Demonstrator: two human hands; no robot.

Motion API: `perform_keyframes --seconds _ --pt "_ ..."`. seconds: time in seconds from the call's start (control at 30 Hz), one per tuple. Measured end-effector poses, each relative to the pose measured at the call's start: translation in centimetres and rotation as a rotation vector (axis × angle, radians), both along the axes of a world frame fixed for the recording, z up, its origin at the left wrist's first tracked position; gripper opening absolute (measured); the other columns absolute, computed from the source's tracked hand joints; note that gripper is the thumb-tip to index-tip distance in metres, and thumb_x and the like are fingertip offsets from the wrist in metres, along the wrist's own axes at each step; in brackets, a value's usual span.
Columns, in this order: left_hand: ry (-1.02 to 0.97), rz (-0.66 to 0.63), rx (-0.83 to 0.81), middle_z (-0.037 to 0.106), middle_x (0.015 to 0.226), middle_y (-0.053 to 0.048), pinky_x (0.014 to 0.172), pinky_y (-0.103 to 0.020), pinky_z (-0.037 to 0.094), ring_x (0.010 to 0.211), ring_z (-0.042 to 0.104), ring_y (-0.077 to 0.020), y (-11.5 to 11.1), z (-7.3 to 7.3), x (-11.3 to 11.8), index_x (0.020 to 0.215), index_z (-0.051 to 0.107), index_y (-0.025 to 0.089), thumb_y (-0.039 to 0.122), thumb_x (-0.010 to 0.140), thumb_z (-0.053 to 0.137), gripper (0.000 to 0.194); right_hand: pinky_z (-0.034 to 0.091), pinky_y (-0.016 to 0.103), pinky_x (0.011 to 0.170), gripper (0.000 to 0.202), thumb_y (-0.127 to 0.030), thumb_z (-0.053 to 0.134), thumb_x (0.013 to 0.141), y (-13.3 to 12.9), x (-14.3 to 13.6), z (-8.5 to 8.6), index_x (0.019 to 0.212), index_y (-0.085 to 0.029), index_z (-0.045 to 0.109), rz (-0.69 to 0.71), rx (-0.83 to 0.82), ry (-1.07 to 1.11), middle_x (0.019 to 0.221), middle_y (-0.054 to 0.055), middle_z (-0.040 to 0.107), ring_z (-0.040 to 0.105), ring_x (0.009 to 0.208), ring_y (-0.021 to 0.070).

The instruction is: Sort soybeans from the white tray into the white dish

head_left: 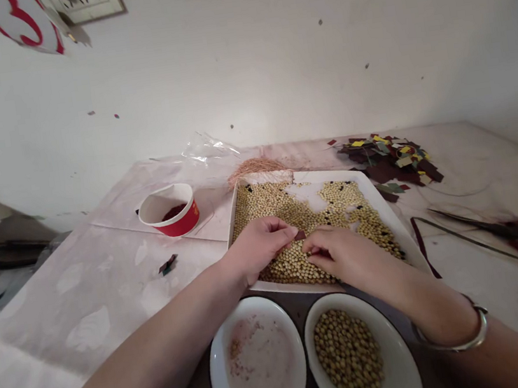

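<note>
1. Pale wall (269, 58) fills the upper frame, above a cloth-covered bench (119, 265).
2. At center, the left hand (263, 245) has its grip closed on a dark red scrap (300, 235), over a white tray (232, 220) of pale beads (298, 265).
3. Just right of it, the right hand (339, 252) curls its fingers; I cannot tell whether its grip holds anything.
4. Two bowls, a left bowl (284, 370) and a right bowl (398, 361), sit at bottom center.
</note>
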State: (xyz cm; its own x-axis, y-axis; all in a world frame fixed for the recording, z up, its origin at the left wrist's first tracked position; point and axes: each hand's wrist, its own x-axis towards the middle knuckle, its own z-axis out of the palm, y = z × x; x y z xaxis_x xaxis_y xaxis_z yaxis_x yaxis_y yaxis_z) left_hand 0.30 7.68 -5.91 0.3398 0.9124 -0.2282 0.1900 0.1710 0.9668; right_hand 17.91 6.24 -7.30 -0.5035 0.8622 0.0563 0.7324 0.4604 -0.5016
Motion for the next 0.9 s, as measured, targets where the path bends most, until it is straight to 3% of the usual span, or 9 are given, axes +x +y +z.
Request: perform_keyframes --seconds 0.17,0.33,0.6,0.9 --pt "0.035 0.002 0.042 0.043 0.053 0.007 0.047 -0.020 0.024 0.047 0.033 -0.0057 -0.1 0.0 0.1 0.067 0.054 0.015 0.038 0.071 0.059 0.024 0.039 0.025 0.066 0.017 -0.006 0.050 0.075 0.0 0.0 -0.1 0.068 -0.019 0.059 0.027 0.004 -0.014 0.074 0.002 0.059 0.054 0.071 0.0147" --pt "0.028 -0.001 0.047 0.045 0.055 0.006 0.047 -0.020 0.024 0.048 0.033 -0.0060 -0.1 0.0 0.2 0.068 0.054 0.014 0.036 0.072 0.058 0.023 0.040 0.026 0.066 0.009 -0.009 0.056 0.074 0.1 0.0 -0.2 0.076 -0.018 0.059 -0.059 -0.011 0.004 0.080 0.004 0.060 0.056 0.072 0.0153" --pt "0.022 -0.014 0.040 0.041 0.051 0.007 0.048 -0.021 0.023 0.047 0.031 -0.0061 -0.1 0.1 0.2 0.067 0.053 0.015 0.036 0.072 0.059 0.023 0.036 0.026 0.061 0.010 -0.009 0.054 0.073 0.4 0.7 -0.3 0.069 -0.017 0.059 -0.050 0.012 -0.126 0.072 0.003 0.060 0.052 0.065 0.0150" --pt "0.047 -0.029 0.051 0.049 0.057 0.005 0.048 -0.020 0.023 0.048 0.033 -0.0058 -0.2 0.1 0.2 0.068 0.056 0.014 0.035 0.073 0.057 0.022 0.036 0.024 0.058 0.009 -0.014 0.054 0.076 0.1 0.9 1.6 0.069 -0.019 0.058 -0.126 -0.020 -0.019 0.069 0.001 0.060 0.051 0.063 0.0135"
